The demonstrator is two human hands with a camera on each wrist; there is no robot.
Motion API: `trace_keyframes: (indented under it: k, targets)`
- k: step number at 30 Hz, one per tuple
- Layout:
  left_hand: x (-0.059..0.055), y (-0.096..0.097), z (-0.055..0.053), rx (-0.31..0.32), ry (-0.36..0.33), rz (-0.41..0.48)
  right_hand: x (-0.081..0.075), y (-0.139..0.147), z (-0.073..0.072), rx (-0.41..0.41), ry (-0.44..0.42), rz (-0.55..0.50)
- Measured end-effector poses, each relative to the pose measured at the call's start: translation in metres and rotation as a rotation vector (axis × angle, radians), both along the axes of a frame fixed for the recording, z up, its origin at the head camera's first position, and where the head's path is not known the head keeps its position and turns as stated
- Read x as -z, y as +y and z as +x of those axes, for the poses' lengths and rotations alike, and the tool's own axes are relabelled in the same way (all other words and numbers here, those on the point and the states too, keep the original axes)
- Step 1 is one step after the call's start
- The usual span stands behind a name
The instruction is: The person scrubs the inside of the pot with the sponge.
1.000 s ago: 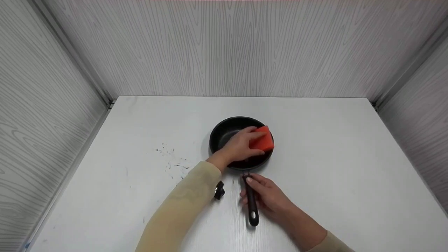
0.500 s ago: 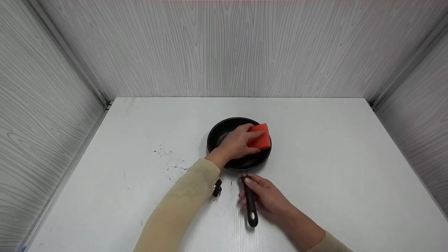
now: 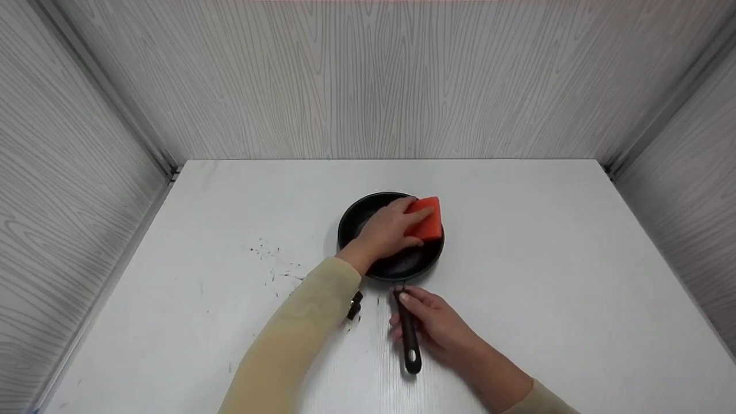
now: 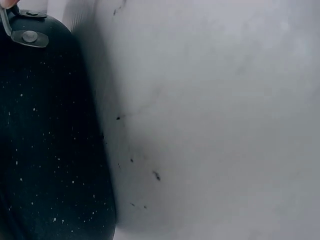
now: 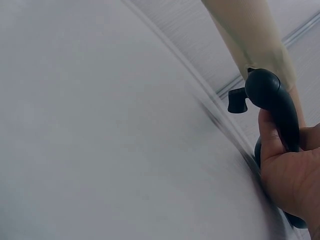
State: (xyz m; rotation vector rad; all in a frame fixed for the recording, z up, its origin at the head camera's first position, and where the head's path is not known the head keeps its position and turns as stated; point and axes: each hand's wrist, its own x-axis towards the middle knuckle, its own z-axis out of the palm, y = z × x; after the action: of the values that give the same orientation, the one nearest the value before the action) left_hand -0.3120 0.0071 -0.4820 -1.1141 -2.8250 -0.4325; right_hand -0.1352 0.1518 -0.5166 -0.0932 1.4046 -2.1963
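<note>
In the head view, a black frying pan [image 3: 402, 267] is at the middle of the white table. My left hand [image 3: 386, 230] reaches over its near-left rim and holds an orange-red sponge [image 3: 426, 219] against the inner right wall, fingers spread over it. My right hand [image 3: 440, 322] grips the pan's black handle [image 3: 410, 339], thumb on top close to the pan. The left wrist view shows the pan's speckled outer wall [image 4: 50, 125] and riveted handle bracket [image 4: 31, 37]; sponge and left hand are out of that view. In the right wrist view my right hand [image 5: 290, 175] wraps the handle [image 5: 285, 115].
Dark crumbs [image 3: 282, 273] are scattered on the white table [image 3: 546, 259], left of the pan. A small black device [image 3: 355, 305] sits by the left sleeve [image 3: 305, 322]. Wood-patterned panels [image 3: 374, 80] stand at the back and both sides.
My left hand has slid the sponge a little along the pan's right wall, toward its far side. The right hand keeps its hold on the handle; the head view has shifted slightly.
</note>
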Motion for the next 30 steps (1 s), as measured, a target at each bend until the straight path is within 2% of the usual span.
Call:
trace_keyframes:
  k: [6, 12, 19, 30]
  targets:
    - [0.0, 0.002, -0.003, 0.008, 0.018, -0.018, 0.001, 0.0, -0.001, 0.011, -0.002, 0.005]
    - [0.002, 0.002, -0.007, 0.01, 0.056, -0.081, 0.001, 0.001, -0.001, 0.006, 0.012, 0.021]
    - [-0.005, 0.003, -0.009, 0.018, 0.076, -0.102, 0.0, 0.001, -0.001, 0.007, 0.02, 0.038]
    - [-0.005, -0.005, -0.016, 0.067, 0.241, -0.114, -0.001, 0.001, 0.0, 0.009, 0.008, 0.036]
